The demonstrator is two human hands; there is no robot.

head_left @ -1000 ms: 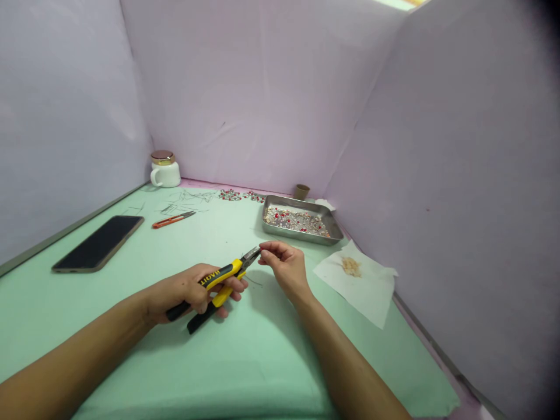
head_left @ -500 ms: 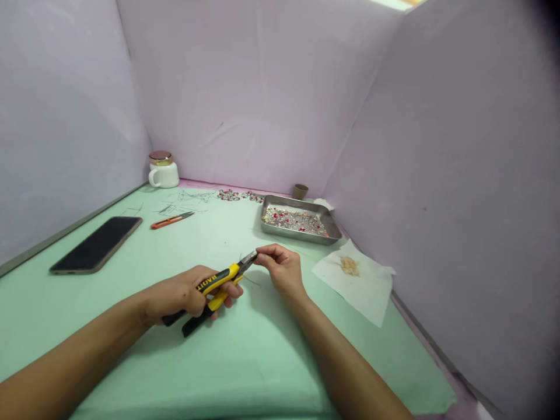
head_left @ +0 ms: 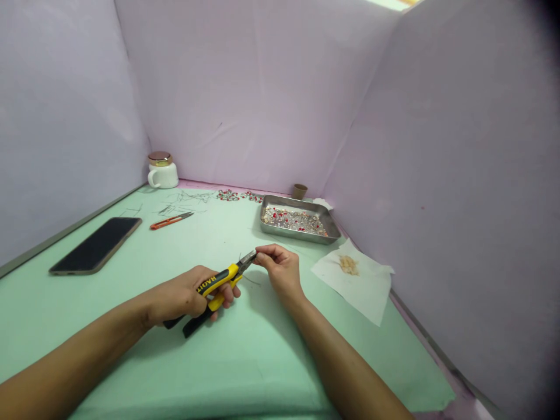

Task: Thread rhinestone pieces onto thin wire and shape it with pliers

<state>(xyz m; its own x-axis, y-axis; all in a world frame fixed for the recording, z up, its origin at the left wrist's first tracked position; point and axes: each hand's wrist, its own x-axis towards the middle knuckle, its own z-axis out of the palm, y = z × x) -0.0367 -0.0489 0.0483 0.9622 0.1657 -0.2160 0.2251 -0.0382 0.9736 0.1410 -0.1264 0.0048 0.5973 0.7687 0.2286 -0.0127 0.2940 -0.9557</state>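
Note:
My left hand (head_left: 188,294) is wrapped round the yellow and black handles of a pair of pliers (head_left: 219,284), low over the green table. The plier jaws point right and meet the fingertips of my right hand (head_left: 280,269). That hand is pinched closed on something very small at the jaws, too thin to name; a fine wire seems to stick out there. Both forearms reach in from the bottom edge.
A metal tray (head_left: 329,228) of small red and silver beads sits behind my hands. White paper (head_left: 363,286) with a beige heap lies at right. A black phone (head_left: 96,245), orange snips (head_left: 170,220), loose wires, a lidded white mug (head_left: 161,172) and a small brown cup (head_left: 300,191) lie further off.
Both hands with the pliers have drifted slightly left and nearer; the grip on the handles has tightened a little. Nothing else has moved.

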